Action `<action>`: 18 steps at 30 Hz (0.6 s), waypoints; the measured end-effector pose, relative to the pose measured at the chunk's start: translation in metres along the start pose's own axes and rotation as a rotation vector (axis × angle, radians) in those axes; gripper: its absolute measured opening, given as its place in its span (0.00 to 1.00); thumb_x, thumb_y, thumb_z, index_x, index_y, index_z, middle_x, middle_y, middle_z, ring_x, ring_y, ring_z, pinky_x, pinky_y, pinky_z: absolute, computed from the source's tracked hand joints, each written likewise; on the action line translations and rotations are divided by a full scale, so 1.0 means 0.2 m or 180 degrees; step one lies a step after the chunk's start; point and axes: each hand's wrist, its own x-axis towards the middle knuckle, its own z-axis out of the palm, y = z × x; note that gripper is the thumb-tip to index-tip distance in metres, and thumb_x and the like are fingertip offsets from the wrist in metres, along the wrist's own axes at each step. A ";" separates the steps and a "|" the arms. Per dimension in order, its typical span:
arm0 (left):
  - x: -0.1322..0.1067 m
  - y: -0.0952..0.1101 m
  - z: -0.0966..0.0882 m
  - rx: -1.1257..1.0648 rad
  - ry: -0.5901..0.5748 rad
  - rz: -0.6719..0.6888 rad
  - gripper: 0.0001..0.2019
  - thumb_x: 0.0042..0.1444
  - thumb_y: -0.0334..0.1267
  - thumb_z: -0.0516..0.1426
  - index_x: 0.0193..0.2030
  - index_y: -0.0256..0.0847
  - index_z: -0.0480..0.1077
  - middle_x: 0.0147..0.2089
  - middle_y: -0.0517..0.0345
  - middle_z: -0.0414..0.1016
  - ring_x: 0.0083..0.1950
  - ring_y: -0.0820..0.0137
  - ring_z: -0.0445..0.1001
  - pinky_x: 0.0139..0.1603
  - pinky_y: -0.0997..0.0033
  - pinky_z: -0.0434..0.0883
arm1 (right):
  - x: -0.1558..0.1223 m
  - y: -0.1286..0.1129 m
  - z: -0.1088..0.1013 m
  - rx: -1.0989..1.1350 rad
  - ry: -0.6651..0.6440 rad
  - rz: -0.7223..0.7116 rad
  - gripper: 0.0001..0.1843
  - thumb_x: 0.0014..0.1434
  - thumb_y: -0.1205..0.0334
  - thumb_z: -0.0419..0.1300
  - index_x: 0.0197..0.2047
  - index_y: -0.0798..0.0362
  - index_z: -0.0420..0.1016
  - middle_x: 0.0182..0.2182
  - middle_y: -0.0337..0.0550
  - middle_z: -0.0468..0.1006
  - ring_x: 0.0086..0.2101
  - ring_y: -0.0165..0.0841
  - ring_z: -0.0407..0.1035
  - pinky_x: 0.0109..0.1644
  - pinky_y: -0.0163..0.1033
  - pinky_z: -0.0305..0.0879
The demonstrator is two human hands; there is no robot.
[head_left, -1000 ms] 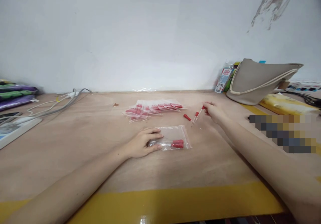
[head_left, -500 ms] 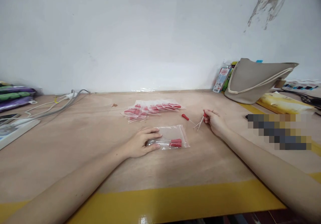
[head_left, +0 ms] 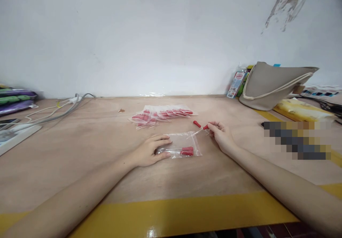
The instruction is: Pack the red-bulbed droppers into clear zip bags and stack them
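My right hand (head_left: pixel 220 135) pinches a dropper (head_left: pixel 205 127) by its red rubber bulb, and the thin glass tube points left over the open end of a clear zip bag (head_left: pixel 175 138). Inside that bag lie droppers (head_left: pixel 187 153) with red bulbs, side by side. My left hand (head_left: pixel 152 149) rests on the bag's left part with fingers spread, covering the ends of the tubes. A loose dropper (head_left: pixel 196 123) lies just beyond the held one, its tube partly crossed by it. Farther back, several filled zip bags (head_left: pixel 162 114) overlap in a row.
A grey bag (head_left: pixel 272 85) and a carton (head_left: pixel 235 85) stand by the wall at right, near a yellow packet (head_left: pixel 299 110). On the left are cables (head_left: pixel 64 111), a white power strip (head_left: pixel 21 138) and purple-green packages (head_left: pixel 17 101). Yellow tape (head_left: pixel 187 209) runs along the front edge.
My right hand has moved left and slightly nearer, swinging the dropper's tube leftward until it overlaps the zip bag's right end. My left hand has stayed on the bag.
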 end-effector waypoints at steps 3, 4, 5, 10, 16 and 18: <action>0.00 0.00 0.00 -0.0006 0.0049 0.0056 0.24 0.57 0.50 0.53 0.59 0.45 0.61 0.59 0.52 0.63 0.60 0.61 0.61 0.59 0.57 0.61 | -0.02 0.00 -0.01 -0.0271 -0.0457 -0.0086 0.22 0.37 0.50 0.67 0.31 0.53 0.66 0.24 0.38 0.75 0.23 0.26 0.64 0.28 0.32 0.58; 0.00 0.01 0.00 -0.0009 0.0065 0.0077 0.24 0.57 0.50 0.53 0.59 0.45 0.61 0.59 0.52 0.63 0.59 0.61 0.62 0.59 0.57 0.61 | -0.03 0.00 -0.01 -0.0415 -0.0614 -0.0149 0.21 0.38 0.49 0.67 0.30 0.53 0.67 0.25 0.39 0.75 0.24 0.27 0.65 0.30 0.33 0.59; 0.00 0.01 -0.01 -0.0007 0.0077 0.0090 0.24 0.57 0.50 0.53 0.58 0.45 0.61 0.59 0.52 0.64 0.59 0.61 0.62 0.58 0.56 0.61 | -0.03 0.00 -0.01 -0.0607 -0.0759 -0.0230 0.20 0.39 0.49 0.66 0.30 0.53 0.68 0.26 0.40 0.75 0.25 0.28 0.66 0.31 0.34 0.59; 0.01 0.02 -0.01 -0.0001 0.0104 0.0076 0.24 0.57 0.50 0.54 0.58 0.44 0.61 0.58 0.52 0.65 0.59 0.61 0.63 0.58 0.57 0.62 | -0.02 0.00 -0.05 -0.1648 -0.1424 -0.1029 0.16 0.43 0.48 0.65 0.27 0.52 0.72 0.32 0.42 0.74 0.34 0.33 0.67 0.40 0.40 0.61; 0.01 0.02 0.00 0.0017 0.0013 -0.0020 0.24 0.56 0.50 0.54 0.58 0.43 0.62 0.59 0.51 0.63 0.59 0.61 0.62 0.59 0.57 0.60 | 0.00 0.02 -0.05 -0.2151 -0.1668 -0.1444 0.14 0.45 0.49 0.64 0.28 0.50 0.76 0.40 0.45 0.71 0.45 0.39 0.63 0.53 0.49 0.54; 0.01 0.02 0.00 0.0026 0.0013 -0.0035 0.25 0.56 0.51 0.54 0.58 0.43 0.62 0.59 0.51 0.63 0.59 0.61 0.62 0.60 0.57 0.60 | 0.00 0.02 -0.04 -0.2104 -0.1785 -0.1446 0.13 0.46 0.49 0.63 0.29 0.51 0.76 0.41 0.45 0.70 0.45 0.39 0.63 0.53 0.49 0.54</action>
